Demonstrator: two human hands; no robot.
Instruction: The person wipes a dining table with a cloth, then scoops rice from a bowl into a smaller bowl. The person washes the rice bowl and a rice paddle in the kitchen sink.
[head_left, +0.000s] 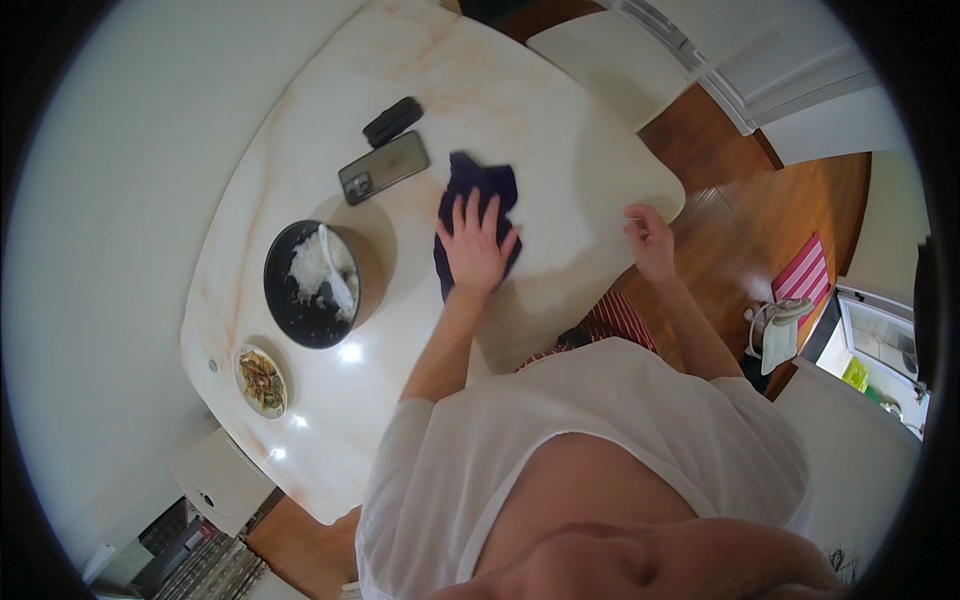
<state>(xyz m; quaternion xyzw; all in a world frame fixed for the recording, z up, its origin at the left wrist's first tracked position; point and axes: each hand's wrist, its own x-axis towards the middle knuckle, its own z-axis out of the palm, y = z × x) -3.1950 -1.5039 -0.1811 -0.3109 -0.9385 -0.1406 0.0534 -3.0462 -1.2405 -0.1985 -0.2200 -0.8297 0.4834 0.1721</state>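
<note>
My left hand (477, 247) lies flat with its fingers spread on a dark purple cloth (484, 180), pressing it against the marble-patterned table (555, 135). The cloth is crumpled, and part of it is hidden under the palm. Beyond the table's right edge, my right hand (651, 240) hangs in the air with its fingers loosely curled; whether anything is between them cannot be told. A smartphone (390, 165) lies face down left of the cloth, beside a black case-like object (394, 121).
A dark pot (279, 319) of white rice with a white rice paddle (334, 274) stands on the table's left part. Near the left edge is a plate (283, 382) of cooked food. A white chair (600, 52) stands at the far side, and a striped mat (806, 270) lies on the floor.
</note>
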